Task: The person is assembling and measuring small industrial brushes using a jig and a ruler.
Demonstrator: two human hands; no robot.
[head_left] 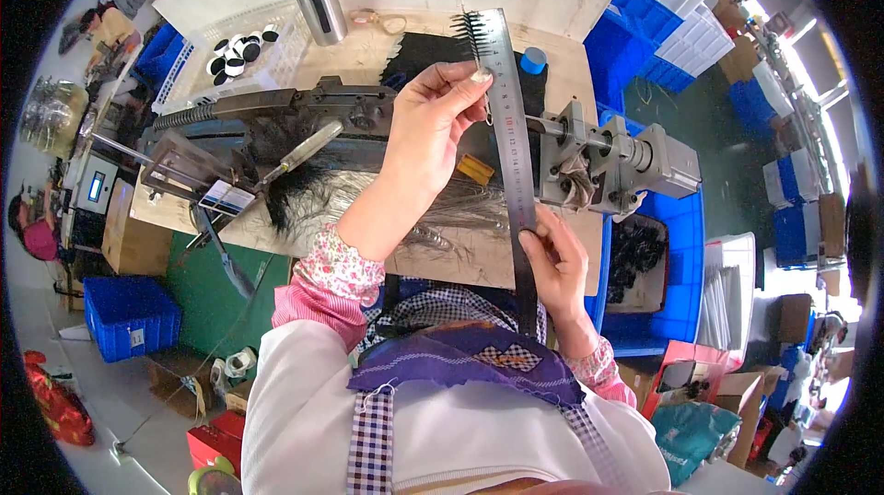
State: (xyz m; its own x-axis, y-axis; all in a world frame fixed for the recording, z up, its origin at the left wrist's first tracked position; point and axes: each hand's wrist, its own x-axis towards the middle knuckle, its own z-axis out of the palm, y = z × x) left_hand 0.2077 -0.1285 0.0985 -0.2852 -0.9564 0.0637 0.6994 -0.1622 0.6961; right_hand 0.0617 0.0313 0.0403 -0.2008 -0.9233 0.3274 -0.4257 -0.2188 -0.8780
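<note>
The left hand [433, 117] pinches a thin black bristle strip [471, 34] against the upper part of a long steel ruler [512, 140]; the right hand [557, 260] closes its grip on the ruler's lower part. The ruler looks stiff, smooth and light, best held by its edges; the strip seems soft and flimsy. Below lies a cluttered wooden tabletop [460, 260] with a metal machine [608, 163], loose dark hair [304, 191] and blue crates [129, 315] around.

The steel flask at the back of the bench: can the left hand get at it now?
Probably not at once: the left hand is pinching a small black brush against the ruler, and the flask stands beyond the machine.
</note>
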